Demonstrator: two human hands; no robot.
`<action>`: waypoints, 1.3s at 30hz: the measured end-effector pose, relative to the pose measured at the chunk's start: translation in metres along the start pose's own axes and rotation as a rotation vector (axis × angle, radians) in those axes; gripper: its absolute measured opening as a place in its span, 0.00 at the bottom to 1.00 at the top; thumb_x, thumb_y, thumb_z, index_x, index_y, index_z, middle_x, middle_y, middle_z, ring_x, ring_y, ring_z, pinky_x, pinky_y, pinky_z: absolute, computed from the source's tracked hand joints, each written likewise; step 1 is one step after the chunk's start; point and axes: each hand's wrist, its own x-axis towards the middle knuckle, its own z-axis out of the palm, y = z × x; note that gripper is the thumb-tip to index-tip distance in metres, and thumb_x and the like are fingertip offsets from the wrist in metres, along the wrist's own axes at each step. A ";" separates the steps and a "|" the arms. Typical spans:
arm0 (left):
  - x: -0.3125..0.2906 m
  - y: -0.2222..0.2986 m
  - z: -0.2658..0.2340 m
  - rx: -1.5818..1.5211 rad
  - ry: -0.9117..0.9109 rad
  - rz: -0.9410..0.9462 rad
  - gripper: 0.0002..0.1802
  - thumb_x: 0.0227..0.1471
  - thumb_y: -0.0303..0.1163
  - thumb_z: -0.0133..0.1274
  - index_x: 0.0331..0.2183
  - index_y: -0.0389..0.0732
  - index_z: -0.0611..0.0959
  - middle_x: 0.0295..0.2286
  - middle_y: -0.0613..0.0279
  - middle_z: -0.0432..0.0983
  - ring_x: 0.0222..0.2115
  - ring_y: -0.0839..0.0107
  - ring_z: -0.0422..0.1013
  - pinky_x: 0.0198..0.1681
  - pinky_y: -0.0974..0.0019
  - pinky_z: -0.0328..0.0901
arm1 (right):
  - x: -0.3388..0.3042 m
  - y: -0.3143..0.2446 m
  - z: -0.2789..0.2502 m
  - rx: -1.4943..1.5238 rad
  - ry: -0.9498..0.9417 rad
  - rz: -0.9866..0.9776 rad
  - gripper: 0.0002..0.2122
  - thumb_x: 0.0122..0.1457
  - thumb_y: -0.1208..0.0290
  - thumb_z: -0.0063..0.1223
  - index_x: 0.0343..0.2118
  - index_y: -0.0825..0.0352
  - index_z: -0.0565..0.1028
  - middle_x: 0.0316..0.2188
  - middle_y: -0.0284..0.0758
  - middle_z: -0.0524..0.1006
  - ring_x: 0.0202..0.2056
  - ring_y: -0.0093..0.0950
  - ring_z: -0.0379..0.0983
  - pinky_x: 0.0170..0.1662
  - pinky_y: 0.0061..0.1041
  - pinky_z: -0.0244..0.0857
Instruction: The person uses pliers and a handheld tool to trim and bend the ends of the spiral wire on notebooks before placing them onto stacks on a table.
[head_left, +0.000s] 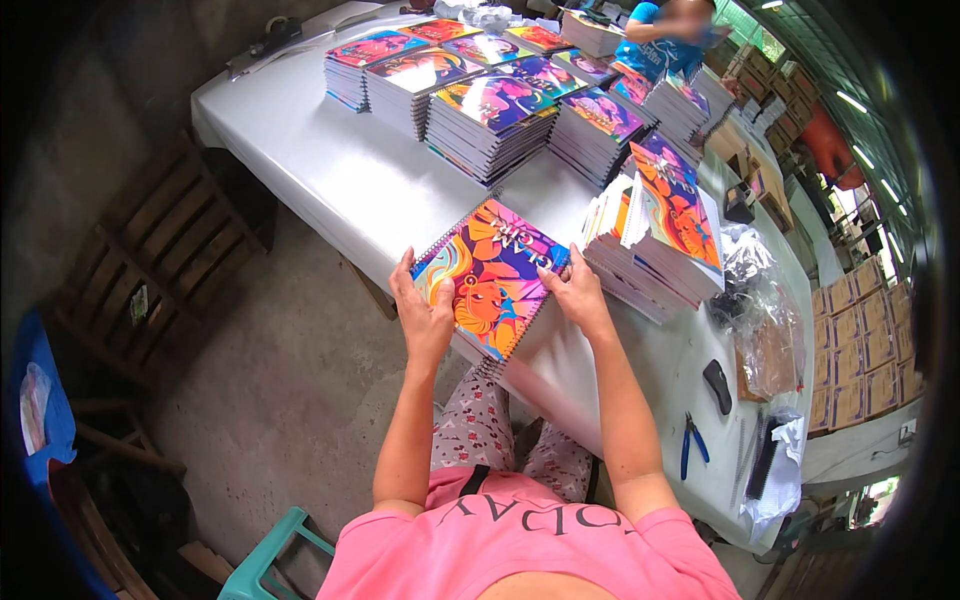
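Note:
Between my two hands is a spiral-bound notebook with an orange and purple illustrated cover, tilted at the table's near edge. My left hand grips its left side, thumb on the cover. My right hand pinches the right side, thumb on top. More of the same notebooks may lie beneath it; the underside is mostly hidden. Just right of my right hand stands a tall stack of notebooks, its top ones lying unevenly. Farther back, several stacks of notebooks with bright covers fill the table's far part.
Pliers with blue handles, a dark handheld tool, a black binding coil and clear plastic bags lie on the white table at right. A co-worker in blue is at the far end. A green stool stands lower left.

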 end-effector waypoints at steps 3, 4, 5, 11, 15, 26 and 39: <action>0.004 0.000 0.008 0.130 0.062 0.044 0.26 0.49 0.31 0.53 0.50 0.36 0.68 0.45 0.50 0.62 0.48 0.60 0.62 0.52 0.63 0.57 | -0.002 0.003 0.001 0.041 0.029 0.027 0.39 0.48 0.57 0.59 0.56 0.79 0.54 0.24 0.43 0.76 0.32 0.38 0.75 0.40 0.34 0.66; 0.008 0.000 0.010 0.103 0.069 0.002 0.25 0.49 0.31 0.53 0.49 0.36 0.70 0.44 0.50 0.62 0.47 0.60 0.62 0.52 0.63 0.57 | 0.000 0.006 0.002 0.065 0.034 0.029 0.40 0.48 0.56 0.59 0.56 0.79 0.54 0.25 0.44 0.76 0.34 0.39 0.75 0.41 0.34 0.65; 0.011 0.001 0.012 0.075 0.074 -0.040 0.23 0.49 0.31 0.53 0.47 0.36 0.71 0.43 0.51 0.62 0.46 0.59 0.62 0.51 0.62 0.58 | 0.001 0.011 0.004 0.088 0.040 0.033 0.40 0.48 0.56 0.59 0.56 0.79 0.54 0.26 0.45 0.76 0.35 0.40 0.75 0.42 0.34 0.65; 0.015 -0.009 0.009 0.124 0.079 -0.008 0.19 0.48 0.34 0.57 0.42 0.37 0.76 0.40 0.52 0.64 0.43 0.60 0.64 0.49 0.63 0.59 | -0.020 -0.016 -0.014 -0.151 -0.016 0.070 0.40 0.50 0.53 0.57 0.59 0.71 0.52 0.37 0.54 0.74 0.41 0.49 0.72 0.45 0.43 0.64; 0.013 0.001 -0.005 0.202 0.209 0.112 0.22 0.51 0.38 0.55 0.45 0.37 0.73 0.43 0.52 0.61 0.48 0.59 0.59 0.53 0.59 0.54 | -0.043 -0.040 -0.098 -0.416 0.833 -0.740 0.33 0.48 0.62 0.62 0.54 0.73 0.61 0.29 0.40 0.72 0.33 0.35 0.70 0.40 0.32 0.63; 0.008 0.137 0.133 0.030 -0.516 0.376 0.37 0.50 0.50 0.52 0.52 0.31 0.69 0.49 0.44 0.64 0.51 0.56 0.61 0.55 0.62 0.54 | 0.005 0.101 -0.238 0.352 0.248 0.341 0.39 0.43 0.27 0.43 0.37 0.65 0.75 0.33 0.33 0.74 0.36 0.29 0.69 0.41 0.38 0.61; 0.049 0.156 0.220 0.457 -1.183 0.350 0.38 0.53 0.65 0.33 0.58 0.54 0.61 0.62 0.62 0.41 0.63 0.54 0.30 0.58 0.40 0.35 | 0.012 0.134 -0.253 0.884 0.097 0.197 0.13 0.51 0.75 0.56 0.41 0.70 0.74 0.31 0.34 0.78 0.29 0.21 0.75 0.30 0.23 0.72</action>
